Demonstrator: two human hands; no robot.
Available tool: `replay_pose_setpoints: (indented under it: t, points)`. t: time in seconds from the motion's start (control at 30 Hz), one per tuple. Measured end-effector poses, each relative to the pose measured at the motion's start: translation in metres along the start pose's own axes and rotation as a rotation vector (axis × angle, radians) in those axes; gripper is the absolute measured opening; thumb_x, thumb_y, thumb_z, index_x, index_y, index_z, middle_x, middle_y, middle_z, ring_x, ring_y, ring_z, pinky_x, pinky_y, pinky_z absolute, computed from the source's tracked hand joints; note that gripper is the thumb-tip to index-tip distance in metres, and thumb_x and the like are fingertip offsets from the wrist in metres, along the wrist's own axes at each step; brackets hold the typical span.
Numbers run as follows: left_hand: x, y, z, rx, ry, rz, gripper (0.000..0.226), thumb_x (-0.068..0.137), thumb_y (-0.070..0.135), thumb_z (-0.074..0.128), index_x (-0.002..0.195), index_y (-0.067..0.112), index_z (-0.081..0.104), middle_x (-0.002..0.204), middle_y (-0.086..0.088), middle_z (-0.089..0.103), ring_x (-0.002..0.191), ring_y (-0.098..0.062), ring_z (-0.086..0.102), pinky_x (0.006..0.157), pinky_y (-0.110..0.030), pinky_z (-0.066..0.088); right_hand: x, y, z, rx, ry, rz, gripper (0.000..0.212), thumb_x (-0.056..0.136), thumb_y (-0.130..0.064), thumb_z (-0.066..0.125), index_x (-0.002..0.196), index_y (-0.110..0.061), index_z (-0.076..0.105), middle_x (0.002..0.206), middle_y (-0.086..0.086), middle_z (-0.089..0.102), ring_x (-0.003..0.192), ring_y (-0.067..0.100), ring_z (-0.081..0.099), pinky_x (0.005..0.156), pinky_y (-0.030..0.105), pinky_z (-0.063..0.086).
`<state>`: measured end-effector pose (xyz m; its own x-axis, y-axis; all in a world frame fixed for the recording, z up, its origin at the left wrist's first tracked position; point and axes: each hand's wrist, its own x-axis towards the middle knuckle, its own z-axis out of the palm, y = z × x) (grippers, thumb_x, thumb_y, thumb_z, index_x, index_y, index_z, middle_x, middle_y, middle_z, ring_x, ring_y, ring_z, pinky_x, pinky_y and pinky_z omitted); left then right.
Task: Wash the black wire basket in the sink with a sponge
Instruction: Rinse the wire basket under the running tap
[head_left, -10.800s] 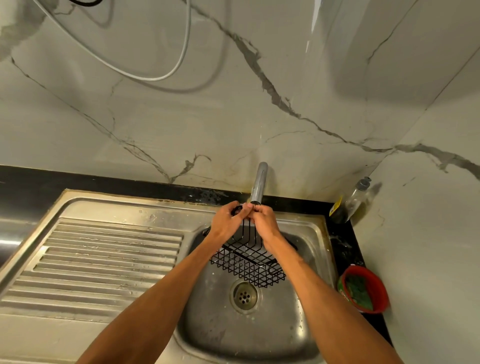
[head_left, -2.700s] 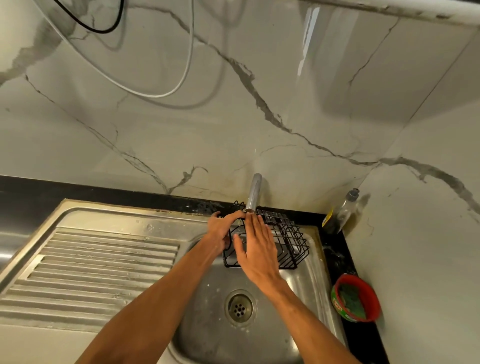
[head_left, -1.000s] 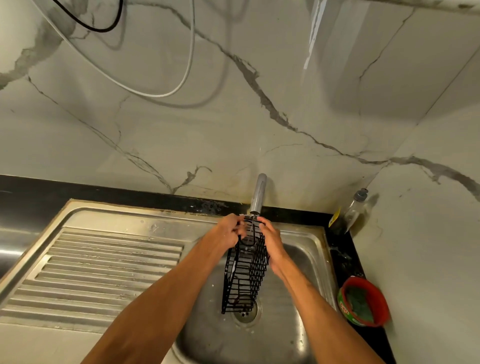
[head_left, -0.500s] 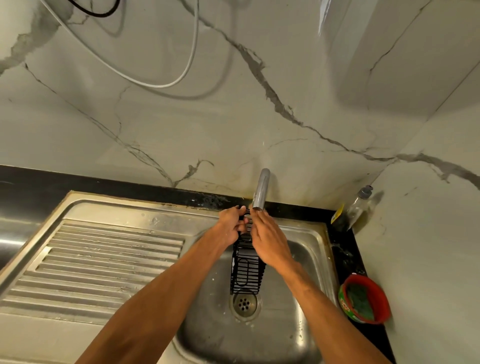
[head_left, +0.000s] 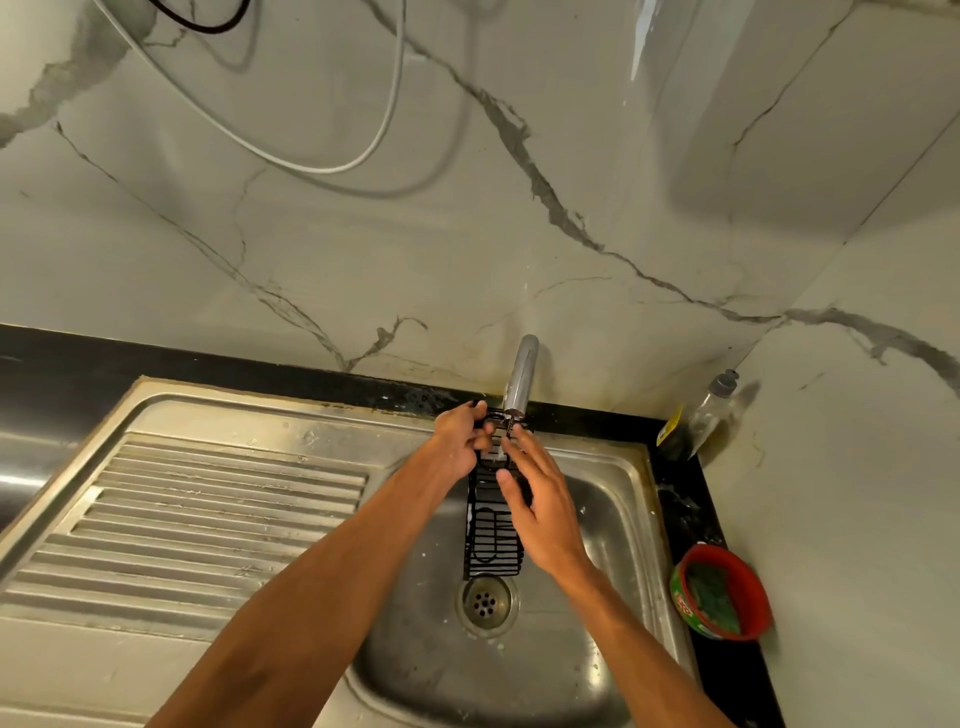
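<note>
Black wire basket (head_left: 491, 540) hangs on end under the tap (head_left: 522, 379), above the sink's drain (head_left: 487, 600). The left hand (head_left: 462, 434) pinches its top edge, and the right hand (head_left: 540, 504) lies straight-fingered along its side. The red tub (head_left: 683, 605) on the bench (head_left: 685, 519) has a label, too blurred to read.

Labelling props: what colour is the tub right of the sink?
Red tub, green label on its side; shows best in head view.
</note>
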<state>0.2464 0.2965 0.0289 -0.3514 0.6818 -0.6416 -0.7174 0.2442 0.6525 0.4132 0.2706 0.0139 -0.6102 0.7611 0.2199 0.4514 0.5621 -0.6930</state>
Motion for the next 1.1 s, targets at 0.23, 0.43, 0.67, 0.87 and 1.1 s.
replay_pose_setpoints:
  t: [0.23,0.43,0.67,0.87,1.1]
  points:
    - [-0.001,0.016,0.009,-0.078,0.071,-0.09,0.032,0.108,0.003,0.034,0.078,0.007,0.045,0.05,-0.013,0.051,0.022,-0.008,0.022,0.026,-0.016,0.019,-0.002,0.004,0.0,0.13,0.102,0.069,0.069,0.074,-0.054,0.078,0.137,-0.038,0.054,0.143,-0.013,0.037,0.137,0.008,0.029,0.111,0.035,0.035]
    - [0.003,0.025,0.015,-0.044,-0.021,-0.156,0.025,0.108,0.006,0.032,0.088,0.004,0.048,0.064,-0.019,0.057,0.037,-0.019,0.047,0.038,-0.023,0.047,0.027,0.007,-0.005,0.303,0.074,0.199,0.059,0.068,-0.047,0.085,0.122,-0.038,0.064,0.113,-0.009,0.052,0.109,-0.005,0.05,0.091,0.013,0.04]
    - [-0.037,-0.008,-0.011,0.325,-0.195,0.259,0.036,0.109,0.041,0.039,0.106,0.017,0.066,0.091,-0.009,0.073,0.079,-0.019,0.071,0.07,-0.03,0.056,0.052,0.006,0.001,0.289,0.043,0.276,0.053,0.069,-0.046,0.084,0.118,-0.032,0.069,0.103,-0.007,0.053,0.098,0.003,0.056,0.084,0.018,0.046]
    - [-0.032,-0.038,-0.023,0.551,-0.184,0.584,0.037,0.11,0.024,0.039,0.146,0.017,0.042,0.103,-0.006,0.068,0.07,-0.013,0.07,0.055,-0.019,0.055,0.058,0.008,-0.001,0.167,0.003,0.309,0.044,0.084,-0.041,0.074,0.126,-0.031,0.064,0.111,-0.006,0.052,0.104,0.012,0.058,0.085,0.022,0.049]
    - [-0.025,-0.045,-0.006,0.66,-0.25,0.739,0.026,0.109,0.015,0.04,0.119,0.004,0.061,0.092,0.004,0.066,0.079,0.001,0.065,0.072,-0.017,0.05,0.032,0.005,0.004,-0.19,-0.101,0.093,0.054,0.105,-0.021,0.035,0.157,-0.02,0.02,0.164,0.002,0.018,0.151,0.014,0.01,0.124,0.042,0.014]
